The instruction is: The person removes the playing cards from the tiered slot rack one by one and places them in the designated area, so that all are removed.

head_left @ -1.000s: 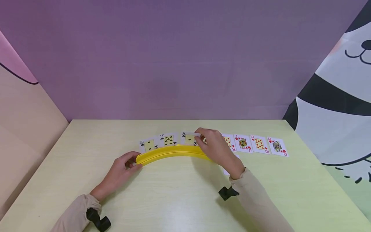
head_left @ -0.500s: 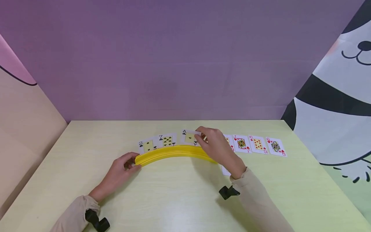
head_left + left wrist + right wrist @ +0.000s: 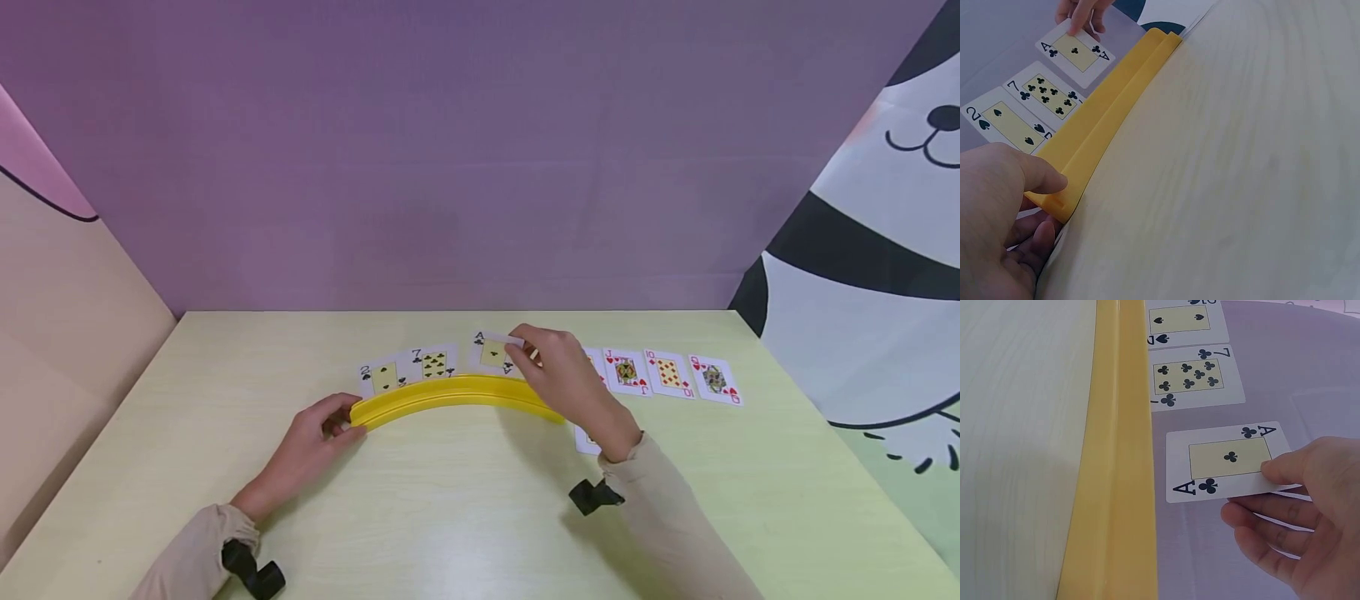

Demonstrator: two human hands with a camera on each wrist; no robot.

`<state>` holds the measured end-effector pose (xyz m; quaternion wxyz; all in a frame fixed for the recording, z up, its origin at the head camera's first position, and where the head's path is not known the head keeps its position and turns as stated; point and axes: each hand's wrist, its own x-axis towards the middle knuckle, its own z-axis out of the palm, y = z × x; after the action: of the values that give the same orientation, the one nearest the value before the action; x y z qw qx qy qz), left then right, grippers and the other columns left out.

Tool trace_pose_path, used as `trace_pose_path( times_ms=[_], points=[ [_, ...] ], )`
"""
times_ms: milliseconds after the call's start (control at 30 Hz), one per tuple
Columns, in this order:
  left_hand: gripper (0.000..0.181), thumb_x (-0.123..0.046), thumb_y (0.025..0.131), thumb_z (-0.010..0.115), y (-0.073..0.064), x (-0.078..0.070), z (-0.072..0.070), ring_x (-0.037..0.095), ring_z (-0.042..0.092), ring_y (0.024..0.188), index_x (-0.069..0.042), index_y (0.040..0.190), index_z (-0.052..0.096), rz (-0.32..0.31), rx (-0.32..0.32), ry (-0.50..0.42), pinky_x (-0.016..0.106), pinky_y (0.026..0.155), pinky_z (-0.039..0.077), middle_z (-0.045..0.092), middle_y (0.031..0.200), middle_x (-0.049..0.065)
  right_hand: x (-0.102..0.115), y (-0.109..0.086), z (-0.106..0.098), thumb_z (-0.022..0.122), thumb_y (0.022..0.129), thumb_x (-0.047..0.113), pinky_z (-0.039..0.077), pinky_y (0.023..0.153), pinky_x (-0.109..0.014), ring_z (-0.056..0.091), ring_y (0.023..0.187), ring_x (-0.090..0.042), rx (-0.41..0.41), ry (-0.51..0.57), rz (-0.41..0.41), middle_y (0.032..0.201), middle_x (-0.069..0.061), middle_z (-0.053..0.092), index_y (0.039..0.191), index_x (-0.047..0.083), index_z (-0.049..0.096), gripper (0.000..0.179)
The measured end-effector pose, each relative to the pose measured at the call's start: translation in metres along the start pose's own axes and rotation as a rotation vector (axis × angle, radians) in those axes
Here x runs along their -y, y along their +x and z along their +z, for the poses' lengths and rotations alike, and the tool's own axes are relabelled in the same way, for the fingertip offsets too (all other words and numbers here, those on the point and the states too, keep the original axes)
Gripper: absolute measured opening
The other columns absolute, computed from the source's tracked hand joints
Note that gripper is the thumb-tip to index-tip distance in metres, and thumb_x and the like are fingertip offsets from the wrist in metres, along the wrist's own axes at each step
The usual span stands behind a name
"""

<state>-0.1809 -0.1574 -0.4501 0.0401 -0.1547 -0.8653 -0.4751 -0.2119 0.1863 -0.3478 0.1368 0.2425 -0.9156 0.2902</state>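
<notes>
A curved yellow playing card holder (image 3: pixel 450 390) lies across the middle of the table. My left hand (image 3: pixel 311 446) grips its left end, thumb on the near side and fingers on the far side. Standing in the holder's left half are the two of spades (image 3: pixel 384 377) and the seven of clubs (image 3: pixel 433 363). My right hand (image 3: pixel 566 379) pinches the ace of clubs (image 3: pixel 1230 459) by its upper right corner, above the holder and right of the seven. In the right wrist view a gap shows between the ace's lower edge and the holder.
Right of the holder lie the jack of hearts (image 3: pixel 627 372), the ten of diamonds (image 3: pixel 669 373) and the queen of hearts (image 3: pixel 715 380); another red card (image 3: pixel 595 360) is partly behind my right hand. One more card (image 3: pixel 587 442) shows beside my right wrist. A purple wall (image 3: pixel 465 167) backs the table.
The ace of clubs has risen a little and shifted slightly right with my right hand. My left hand and the holder stay almost where they were.
</notes>
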Motion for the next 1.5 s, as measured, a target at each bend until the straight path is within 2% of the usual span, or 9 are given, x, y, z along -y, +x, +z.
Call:
trace_pose_path(
  times_ms=[500,733,1233,1500],
  points=[
    [0.034,-0.008,0.090,0.073,0.001,0.001,0.000,0.018,0.054,0.081,-0.005,0.123,0.064,-0.012,0.002,-0.001,0.022,0.071,0.049,0.067,0.105,0.007,0.004,-0.001,-0.003,0.062,0.099,0.014,0.057,0.070,-0.034,0.065,0.075,-0.020,0.005,0.017,0.003,0.092,-0.010,0.072,0.107,0.005,0.070,0.014],
    [0.034,-0.007,0.090,0.073,0.002,0.002,0.001,0.019,0.055,0.081,-0.005,0.123,0.064,-0.003,0.010,-0.009,0.023,0.071,0.049,0.067,0.105,0.007,0.006,-0.003,-0.005,0.062,0.099,0.013,0.057,0.072,-0.034,0.065,0.077,-0.017,-0.002,0.035,-0.002,0.093,-0.008,0.073,0.108,0.006,0.070,0.014],
    [0.035,-0.006,0.089,0.073,0.000,-0.001,-0.001,0.019,0.055,0.082,-0.004,0.123,0.064,-0.022,-0.006,0.012,0.023,0.071,0.049,0.067,0.105,0.008,0.007,-0.019,-0.013,0.064,0.098,0.013,0.054,0.064,-0.030,0.063,0.070,-0.017,-0.067,0.052,0.001,0.086,-0.004,0.071,0.104,0.006,0.071,0.011],
    [0.035,-0.006,0.089,0.073,0.001,0.002,0.000,0.019,0.055,0.082,-0.004,0.123,0.064,-0.011,-0.002,0.010,0.022,0.071,0.049,0.067,0.105,0.008,0.002,-0.033,-0.020,0.066,0.096,0.012,0.051,0.059,-0.028,0.061,0.068,-0.015,-0.123,0.019,-0.020,0.083,-0.002,0.071,0.102,0.008,0.071,0.009]
  ],
)
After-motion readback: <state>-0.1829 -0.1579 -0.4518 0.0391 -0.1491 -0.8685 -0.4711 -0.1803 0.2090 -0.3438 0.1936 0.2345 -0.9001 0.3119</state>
